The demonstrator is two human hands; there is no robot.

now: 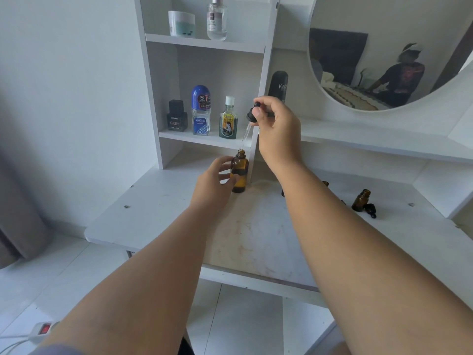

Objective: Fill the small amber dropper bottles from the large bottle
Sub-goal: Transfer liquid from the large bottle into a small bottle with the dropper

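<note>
The large amber bottle (240, 172) stands upright and uncapped on the white vanity top (158, 208). My left hand (216, 184) grips its side. My right hand (277, 126) pinches the black bulb of a glass dropper (249, 124), whose tip hangs just above the bottle's mouth. To the right, a small amber bottle (361, 200) stands open, with a black dropper cap (371, 210) lying beside it. Another small amber bottle (325, 183) peeks out from behind my right forearm, mostly hidden.
Shelves behind hold a black perfume box (176, 116), a blue roll-on (201, 110), a green bottle (228, 119) and a black tube (278, 85). A round mirror (384, 52) hangs at right. A power strip (42, 329) lies on the floor at left.
</note>
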